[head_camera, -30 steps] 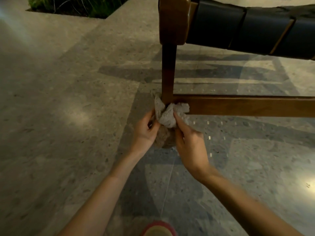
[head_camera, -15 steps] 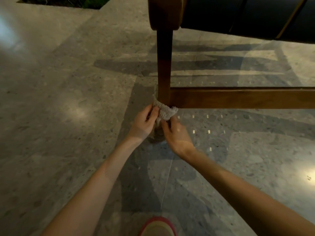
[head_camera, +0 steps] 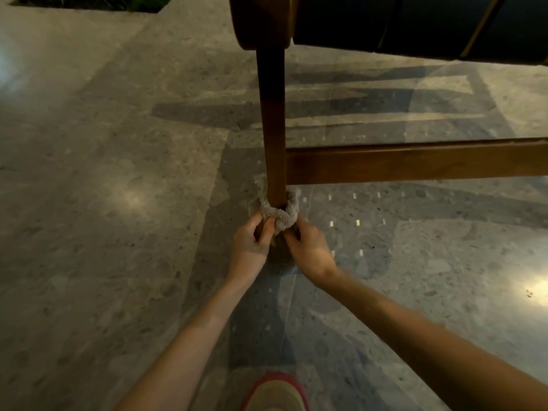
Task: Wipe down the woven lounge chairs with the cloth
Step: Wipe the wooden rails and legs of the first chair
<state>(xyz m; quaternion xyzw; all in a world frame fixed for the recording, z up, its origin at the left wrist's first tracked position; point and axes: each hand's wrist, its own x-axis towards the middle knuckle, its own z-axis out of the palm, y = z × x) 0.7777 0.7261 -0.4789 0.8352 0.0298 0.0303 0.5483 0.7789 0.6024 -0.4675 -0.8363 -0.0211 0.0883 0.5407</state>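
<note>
— Two hands on one rag, is that right?
— Yes. The left hand and the right hand each pinch an end of the grey cloth, which is looped around the bottom of the wooden chair leg, just beyond the fingertips.
— Any brand or writing to read?
— None legible on the cloth or the wood.
— What lies around them?
— Beyond the right hand, a wooden stretcher rail runs off from the leg. Well above both hands sits the rounded end of the wooden seat frame, with dark woven straps stretching away over the right hand's side. Under everything is speckled stone floor, with glare patches outside each hand. Nearer the person than the wrists, a red-edged shoe tip shows. Far past the left hand is a planter bed, dim and hard to make out
— Anything blocking the leg?
— Only the cloth, which hides its foot
</note>
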